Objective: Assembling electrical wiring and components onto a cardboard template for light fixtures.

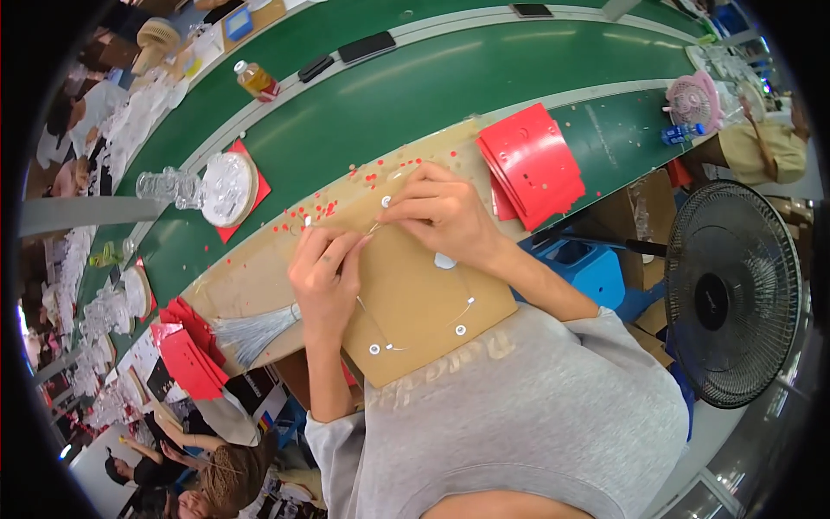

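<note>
A long green conveyor table [484,78] curves across the upper frame, its near edge covered by a tan cardboard work mat [259,268] sprinkled with tiny red punched dots. A black floor fan [735,294] stands at the right. At centre lies a flat brown cardboard card [424,303], matte, with small white-ringed holes and a thin pale wire running between them. A stack of glossy red cards [532,160] sits to the upper right, and a bundle of silvery wire strands [255,329] lies at lower left. The left hand [324,277] and right hand [445,212] meet at the card's upper edge, fingertips pinched shut on the wire [373,229]. Threading it cleanly likely calls for keeping the card flat and the wire taut.
</note>
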### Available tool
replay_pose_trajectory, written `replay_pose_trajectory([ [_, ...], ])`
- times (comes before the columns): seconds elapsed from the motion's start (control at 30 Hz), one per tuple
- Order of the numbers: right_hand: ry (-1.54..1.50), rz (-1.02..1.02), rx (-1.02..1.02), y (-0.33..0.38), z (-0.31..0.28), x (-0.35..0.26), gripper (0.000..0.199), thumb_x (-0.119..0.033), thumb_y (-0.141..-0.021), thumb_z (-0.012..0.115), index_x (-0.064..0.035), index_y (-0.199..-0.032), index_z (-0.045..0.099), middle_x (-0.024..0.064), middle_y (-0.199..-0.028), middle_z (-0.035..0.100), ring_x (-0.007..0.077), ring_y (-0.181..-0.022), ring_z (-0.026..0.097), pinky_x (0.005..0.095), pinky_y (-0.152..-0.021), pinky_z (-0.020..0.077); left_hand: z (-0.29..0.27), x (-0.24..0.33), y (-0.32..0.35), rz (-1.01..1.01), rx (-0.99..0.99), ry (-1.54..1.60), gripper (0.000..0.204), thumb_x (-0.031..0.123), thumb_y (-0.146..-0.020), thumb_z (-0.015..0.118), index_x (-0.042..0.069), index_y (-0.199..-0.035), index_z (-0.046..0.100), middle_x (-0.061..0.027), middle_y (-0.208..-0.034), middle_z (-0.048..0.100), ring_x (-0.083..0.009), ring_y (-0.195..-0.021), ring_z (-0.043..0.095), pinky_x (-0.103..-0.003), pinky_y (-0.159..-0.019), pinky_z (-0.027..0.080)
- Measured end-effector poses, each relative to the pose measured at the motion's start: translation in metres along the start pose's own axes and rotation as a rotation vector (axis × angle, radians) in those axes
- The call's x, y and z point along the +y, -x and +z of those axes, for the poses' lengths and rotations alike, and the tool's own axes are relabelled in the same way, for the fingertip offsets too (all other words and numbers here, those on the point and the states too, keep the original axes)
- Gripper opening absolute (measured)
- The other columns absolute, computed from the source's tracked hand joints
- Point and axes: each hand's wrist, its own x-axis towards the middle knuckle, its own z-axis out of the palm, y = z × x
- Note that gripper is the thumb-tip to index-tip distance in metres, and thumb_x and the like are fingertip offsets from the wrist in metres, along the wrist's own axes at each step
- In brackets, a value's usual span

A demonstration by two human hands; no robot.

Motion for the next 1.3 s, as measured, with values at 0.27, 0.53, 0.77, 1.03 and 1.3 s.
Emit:
replay_pose_trajectory([
  [0.27,-0.191,0.247,-0.114,-0.001,-0.009,-0.001,0.017,0.002,-0.078,0.079,-0.0068,-0.092,0.081,0.0075,-0.089,0.075,0.0205,-0.08,0.07,0.0303,-0.067,0.057,0.001,0.004,-0.004,-0.22,-0.053,0.141,0.012,-0.005,-0.074,0.081,0.0,-0.082,0.073,-0.0071,-0.078,0.065,-0.0197,-0.068,0.063,-0.031,-0.057,0.05],
  [0.53,-0.024,0.056,-0.031,0.005,-0.001,0.0,0.016,0.002,-0.075,0.079,-0.0058,-0.089,0.08,0.0075,-0.086,0.073,0.0239,-0.079,0.07,0.0338,-0.067,0.057,0.013,-0.006,0.001,-0.078,0.012,0.052,0.018,-0.003,-0.074,0.082,0.003,-0.089,0.075,-0.0072,-0.08,0.066,-0.0221,-0.071,0.063,-0.034,-0.059,0.052],
  [0.77,0.001,0.032,-0.031,0.003,-0.001,-0.004,0.015,0.0,-0.074,0.08,-0.0061,-0.088,0.079,0.0074,-0.085,0.072,0.0246,-0.078,0.069,0.0348,-0.067,0.0571,0.015,-0.005,0.0,0.166,0.055,-0.117,0.021,-0.003,-0.075,0.081,0.005,-0.092,0.074,-0.0041,-0.078,0.064,-0.0214,-0.069,0.06,-0.034,-0.059,0.048],
  [1.03,-0.004,0.005,-0.102,-0.001,0.002,-0.001,0.016,-0.001,-0.073,0.082,-0.0069,-0.089,0.079,0.0052,-0.084,0.071,0.0213,-0.078,0.068,0.0327,-0.069,0.0554,0.014,-0.002,0.002,0.214,0.061,-0.187,0.018,-0.006,-0.073,0.078,0.003,-0.088,0.071,-0.004,-0.076,0.061,-0.0218,-0.067,0.057,-0.035,-0.057,0.048],
  [1.3,-0.055,-0.004,-0.141,-0.005,-0.002,0.004,0.014,-0.001,-0.072,0.081,-0.0047,-0.085,0.077,0.0072,-0.084,0.071,0.0243,-0.079,0.068,0.0355,-0.073,0.0555,0.009,0.002,-0.006,0.264,-0.137,-0.294,0.016,-0.003,-0.065,0.071,0.003,-0.079,0.067,-0.0056,-0.078,0.059,-0.0229,-0.074,0.061,-0.034,-0.059,0.052],
])
